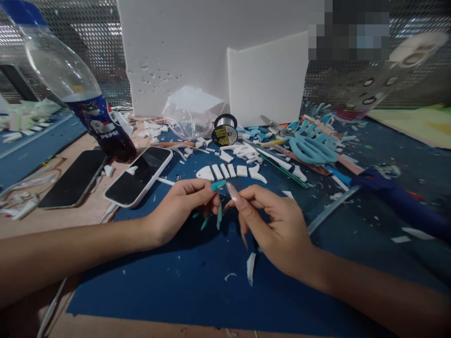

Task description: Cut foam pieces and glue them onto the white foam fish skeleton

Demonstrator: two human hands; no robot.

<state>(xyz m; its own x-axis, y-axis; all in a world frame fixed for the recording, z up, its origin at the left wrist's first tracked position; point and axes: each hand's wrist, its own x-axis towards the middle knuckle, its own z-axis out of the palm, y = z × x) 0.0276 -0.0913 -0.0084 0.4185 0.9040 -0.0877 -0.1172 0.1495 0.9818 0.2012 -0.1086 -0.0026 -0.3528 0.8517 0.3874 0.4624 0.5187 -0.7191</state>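
Observation:
Above the blue mat (pixel 155 291), my left hand (pixel 186 206) and my right hand (pixel 276 227) meet fingertip to fingertip. Both are closed in a pinch. Long teal nails show on the left, pale pinkish ones on the right. Whatever lies between the fingertips is too small or fine to make out. Just beyond them, white foam-like pieces lie in a row shaped like a fish: a pointed head piece (pixel 205 173) with a small hole, several short strips (pixel 224 171), and a forked tail piece (pixel 258 173). A spool of clear line (pixel 225 130) stands behind the row.
Left are a Pepsi bottle (pixel 100 123), a black phone (pixel 72 180) and a white-cased phone (pixel 139 177). White foam boards (pixel 197 51) stand behind a plastic bag (pixel 192 119). Right are blue-handled scissors (pixel 312 149), a dark blue tool (pixel 398 199) and scattered scraps. A white sliver (pixel 251 268) lies in front.

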